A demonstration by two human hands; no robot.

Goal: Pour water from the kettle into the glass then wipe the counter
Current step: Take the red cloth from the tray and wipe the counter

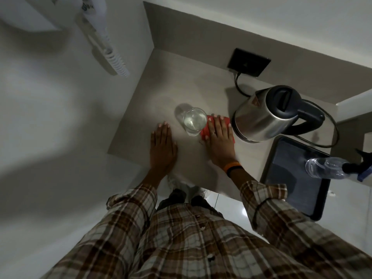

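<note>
A clear glass (194,121) with water in it stands on the beige counter (181,87). Right of it a steel kettle (261,115) with a black lid and handle sits upright on its base. Between glass and kettle lies a red cloth (205,132), and my right hand (220,141) presses flat on top of it, fingers stretched out, covering most of it. My left hand (162,147) rests flat and empty on the counter, left of the glass, fingers together and extended.
A black tray (298,178) lies at the right with a clear plastic bottle (330,168) across its corner. The kettle's cord runs to a black wall socket (249,62). A white wall phone (104,43) hangs on the left wall. The counter's front edge is near my body.
</note>
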